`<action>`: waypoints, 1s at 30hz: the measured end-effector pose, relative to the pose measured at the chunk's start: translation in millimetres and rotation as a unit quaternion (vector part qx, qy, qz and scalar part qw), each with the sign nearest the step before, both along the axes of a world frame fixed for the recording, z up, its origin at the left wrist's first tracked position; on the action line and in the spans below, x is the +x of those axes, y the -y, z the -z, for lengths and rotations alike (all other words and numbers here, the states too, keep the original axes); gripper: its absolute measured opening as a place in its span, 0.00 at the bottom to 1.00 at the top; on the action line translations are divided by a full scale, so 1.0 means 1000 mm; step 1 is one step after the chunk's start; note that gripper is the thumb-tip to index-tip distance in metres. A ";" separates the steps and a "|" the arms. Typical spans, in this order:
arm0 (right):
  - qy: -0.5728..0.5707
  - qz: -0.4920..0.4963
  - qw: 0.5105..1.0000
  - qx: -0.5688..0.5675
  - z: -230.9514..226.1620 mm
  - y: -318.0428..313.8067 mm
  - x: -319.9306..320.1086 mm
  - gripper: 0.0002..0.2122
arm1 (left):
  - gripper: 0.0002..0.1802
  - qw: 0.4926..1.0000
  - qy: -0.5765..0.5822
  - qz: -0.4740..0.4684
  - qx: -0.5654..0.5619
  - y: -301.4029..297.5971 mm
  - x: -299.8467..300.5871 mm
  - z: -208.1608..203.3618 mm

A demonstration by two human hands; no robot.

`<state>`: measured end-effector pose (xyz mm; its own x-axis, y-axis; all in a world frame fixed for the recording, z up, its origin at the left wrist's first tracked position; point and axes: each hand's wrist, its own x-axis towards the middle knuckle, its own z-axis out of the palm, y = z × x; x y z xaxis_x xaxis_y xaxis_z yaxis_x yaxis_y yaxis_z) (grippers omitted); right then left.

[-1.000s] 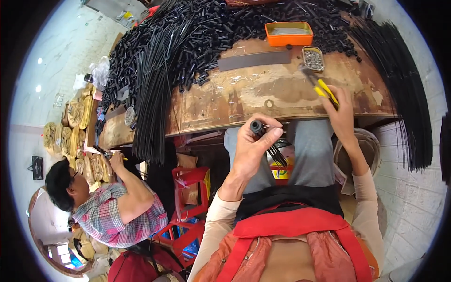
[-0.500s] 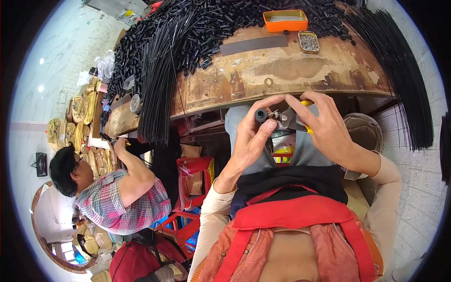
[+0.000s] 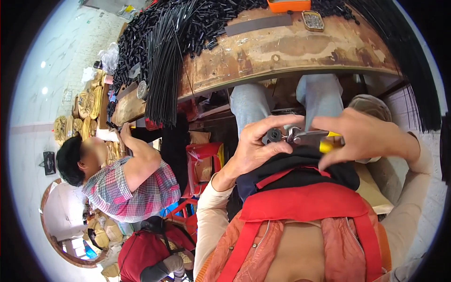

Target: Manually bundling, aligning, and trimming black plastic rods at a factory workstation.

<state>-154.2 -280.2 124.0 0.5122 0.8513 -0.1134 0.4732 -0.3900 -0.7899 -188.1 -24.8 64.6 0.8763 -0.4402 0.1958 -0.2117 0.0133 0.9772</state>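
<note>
Above the lap (image 3: 298, 164), before a worn wooden desk (image 3: 305, 56), the left hand (image 3: 251, 148) grips a black tube (image 3: 273, 137) beside yellow-handled pliers (image 3: 310, 137) held in the blurred right hand (image 3: 364, 135).

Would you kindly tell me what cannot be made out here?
In the head view:
Black tube: mostly hidden by the left hand.
Yellow handles: partly covered by the right hand, which is blurred.
Orange box: cut off by the top edge.
Silvery bits: too small to tell apart.
</note>
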 end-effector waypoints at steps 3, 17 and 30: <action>-0.491 0.070 0.868 -0.016 0.024 -0.009 -0.019 0.26 | 0.29 0.998 -0.027 0.054 0.007 0.002 0.003 0.010; -0.589 0.065 0.805 0.029 0.015 0.002 -0.012 0.18 | 0.31 0.997 -0.035 0.067 -0.004 -0.007 0.014 -0.001; -0.501 0.081 0.861 -0.031 0.009 0.008 -0.002 0.20 | 0.30 0.995 -0.024 0.092 -0.001 -0.007 0.028 0.002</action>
<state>-156.6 -288.4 115.4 0.2421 0.7537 -0.6110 -0.4990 -0.4434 -0.7446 -159.8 -18.1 62.7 0.7889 -0.5942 0.1571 -0.1590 0.0496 0.9860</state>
